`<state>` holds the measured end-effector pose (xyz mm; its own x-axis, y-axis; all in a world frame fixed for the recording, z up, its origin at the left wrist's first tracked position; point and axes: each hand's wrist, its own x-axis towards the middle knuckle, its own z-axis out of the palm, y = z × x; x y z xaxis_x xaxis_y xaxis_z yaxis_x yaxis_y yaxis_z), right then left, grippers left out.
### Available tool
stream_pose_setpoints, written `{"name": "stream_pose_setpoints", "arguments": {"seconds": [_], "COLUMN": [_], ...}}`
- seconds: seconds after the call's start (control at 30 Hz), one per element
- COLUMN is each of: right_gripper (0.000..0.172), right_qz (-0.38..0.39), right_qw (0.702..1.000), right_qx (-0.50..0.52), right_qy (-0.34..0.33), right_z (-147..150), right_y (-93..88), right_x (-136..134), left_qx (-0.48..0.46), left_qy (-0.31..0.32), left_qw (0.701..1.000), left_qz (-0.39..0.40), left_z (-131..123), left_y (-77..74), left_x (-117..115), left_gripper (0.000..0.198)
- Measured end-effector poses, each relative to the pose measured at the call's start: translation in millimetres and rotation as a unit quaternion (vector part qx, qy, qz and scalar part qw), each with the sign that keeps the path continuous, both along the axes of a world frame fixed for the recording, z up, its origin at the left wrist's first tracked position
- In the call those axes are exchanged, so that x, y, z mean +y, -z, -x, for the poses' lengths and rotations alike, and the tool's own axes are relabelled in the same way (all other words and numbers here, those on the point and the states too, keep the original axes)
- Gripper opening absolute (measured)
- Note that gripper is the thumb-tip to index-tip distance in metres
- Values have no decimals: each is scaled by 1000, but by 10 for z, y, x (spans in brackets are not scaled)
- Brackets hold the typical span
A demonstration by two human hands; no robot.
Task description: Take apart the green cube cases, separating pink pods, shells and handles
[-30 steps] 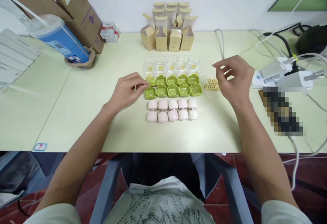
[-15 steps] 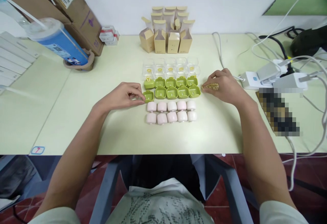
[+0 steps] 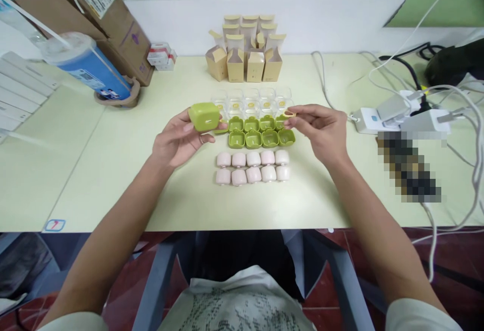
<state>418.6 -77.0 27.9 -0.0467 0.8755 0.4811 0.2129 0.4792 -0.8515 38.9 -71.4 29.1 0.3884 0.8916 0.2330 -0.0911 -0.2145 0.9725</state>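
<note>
My left hand [image 3: 179,137] grips a green square-sided small case [image 3: 204,117], lifted above the table and turned on its side. A small pale-yellow loop [image 3: 289,114] is pinched between the thumb and finger of my right hand [image 3: 319,127]. Between the hands lie two rows of open green cases [image 3: 253,140], hollows facing up. Behind them stand clear plastic covers [image 3: 251,104] with yellow marks. Nearer to me sit two rows of rounded pale-pink and whitish pieces [image 3: 253,175]. The left end of the green rows is partly hidden by my left hand.
Several open cardboard boxes [image 3: 235,66] stand against the wall. At the left are a blue lidded cup [image 3: 94,71] and a large carton [image 3: 130,39]. A white power strip [image 3: 372,120] and tangled cables occupy the right side.
My left hand has picked up a green case from the front row and raised it. My right hand has moved left with the yellow loop, over the right end of the green rows.
</note>
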Motion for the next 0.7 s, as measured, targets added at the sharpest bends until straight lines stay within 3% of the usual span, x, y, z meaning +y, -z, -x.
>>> {"name": "stream_pose_setpoints", "arguments": {"seconds": [0.1,0.3,0.53,0.7], "right_gripper": [24,9,10,18], "right_qz": [-11,-101,-140,-237], "right_qw": [999,994,980,961], "right_qx": [22,-16,-125,-131], "right_qy": [-24,-45,-67,-48], "right_z": [171,427,515,494], "right_y": [33,-82,-58,-133], "right_x": [-93,-336,-431,-525], "left_qx": [26,59,111,67], "left_qy": [8,-32,-24,18], "left_qw": [999,986,986,992], "left_qz": [-35,-156,-126,-106], "left_z": [-134,-485,-724,-685], "left_y": [28,68,65,8], "left_x": [-58,-268,-485,-533], "left_gripper": [65,61,71,50]}}
